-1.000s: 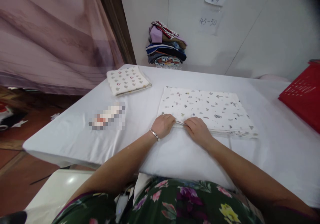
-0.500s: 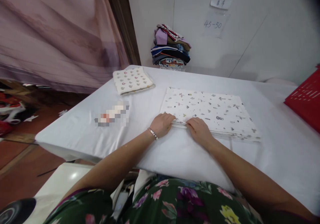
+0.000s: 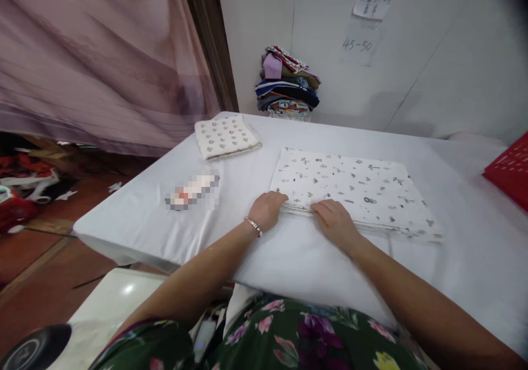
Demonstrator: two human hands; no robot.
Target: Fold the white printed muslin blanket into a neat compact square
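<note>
A white cloth (image 3: pixel 350 186) with small grey plant and animal prints lies folded flat in several layers in front of me. My left hand (image 3: pixel 266 211) is closed on its near left corner, thumb hidden below the fingers. A silver bracelet (image 3: pixel 253 226) circles that wrist. A short way to the right, my right hand (image 3: pixel 336 221) has its fingers bent over the same near edge, closed on the layers. Further back on the left sits a second folded cloth (image 3: pixel 226 137), cream with grey and red prints, untouched by either hand.
The table (image 3: pixel 132 216) has a white cover. A blurred-out item (image 3: pixel 193 191) lies on its left part. A red perforated basket (image 3: pixel 509 169) stands at the right edge. Folded fabrics (image 3: pixel 287 84) are stacked against the wall, and a pink curtain (image 3: pixel 103 56) hangs at left.
The view has shifted, so everything sits slightly lower and further right. Both hands stay at the cloth's near edge, a little further apart than before.
</note>
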